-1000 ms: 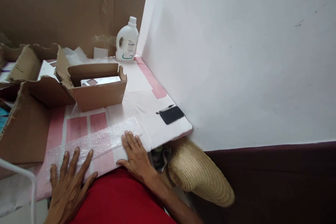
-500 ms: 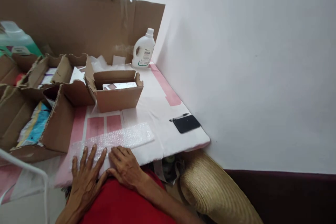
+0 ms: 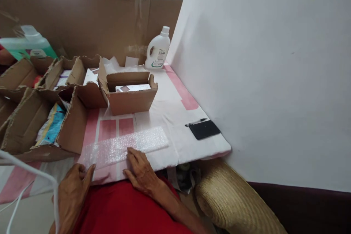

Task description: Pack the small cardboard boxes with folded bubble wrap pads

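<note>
A clear strip of bubble wrap [image 3: 131, 142] lies flat along the front of the table, slanting up to the right. My left hand [image 3: 72, 184] is at the strip's near left end, its fingers curled and its thumb stretched along the edge, pinching the wrap there. My right hand [image 3: 141, 170] rests on the strip's front edge near its middle. Its fingers lie fairly flat, the thumb is apart, and nothing is held in it.
Beyond the wrap stands a cardboard box [image 3: 131, 102] with a white carton [image 3: 134, 87] in it. More cardboard compartments [image 3: 68, 128] fill the left. A white bottle [image 3: 158, 49], a green-liquid jug [image 3: 33, 44], a pen [image 3: 196, 122], a black flat pad [image 3: 204, 129] and a white cable [image 3: 41, 175] are around.
My left hand has moved left from lying spread on the bubble wrap to its left end, fingers now curled. My right hand has shifted right along the front edge. The view has turned slightly left.
</note>
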Tool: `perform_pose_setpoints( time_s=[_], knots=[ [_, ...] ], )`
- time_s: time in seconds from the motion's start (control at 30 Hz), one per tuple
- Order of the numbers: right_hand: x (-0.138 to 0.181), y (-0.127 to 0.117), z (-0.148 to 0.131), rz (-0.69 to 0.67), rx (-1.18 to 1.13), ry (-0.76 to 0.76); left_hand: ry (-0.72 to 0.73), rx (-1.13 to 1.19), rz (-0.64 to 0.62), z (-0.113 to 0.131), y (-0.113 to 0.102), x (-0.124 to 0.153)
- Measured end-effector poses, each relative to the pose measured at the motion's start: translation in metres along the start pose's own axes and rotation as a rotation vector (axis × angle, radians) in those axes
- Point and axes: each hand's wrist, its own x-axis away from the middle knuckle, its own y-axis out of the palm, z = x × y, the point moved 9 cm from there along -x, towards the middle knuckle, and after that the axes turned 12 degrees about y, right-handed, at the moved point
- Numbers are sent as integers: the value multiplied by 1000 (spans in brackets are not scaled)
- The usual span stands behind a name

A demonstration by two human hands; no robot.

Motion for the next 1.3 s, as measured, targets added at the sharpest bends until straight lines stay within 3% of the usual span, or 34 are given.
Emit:
perform_pose_setpoints(
  time_s=[0.13, 0.27, 0.37, 0.47, 0.57, 0.67, 0.83, 1.17, 1.3],
  knots=[
    [2, -4, 7, 70, -63, 28, -17, 248, -3, -1, 4, -3],
    [1, -6, 4, 64, -65, 10, -86, 751, -2, -1, 16, -1],
    [2, -13, 2, 97, -77, -6, -78, 980, -136, 31, 28, -4],
    [4, -18, 4, 114, -57, 23, 137, 942, -253, 97, 35, -16],
    [6, -19, 6, 114, -50, 2, 383, 815, -273, 164, 48, -30],
    [11, -18, 7, 155, -44, -71, 497, 686, -284, 201, 76, -40],
    [21, -10, 14, 218, 67, -141, 661, 514, -322, 222, 106, -35],
    [23, 10, 20, 167, 145, -158, 819, 325, -398, 229, 112, -21],
    [27, -1, 15, 156, 166, -175, 853, 296, -388, 228, 116, -22]
  ],
)
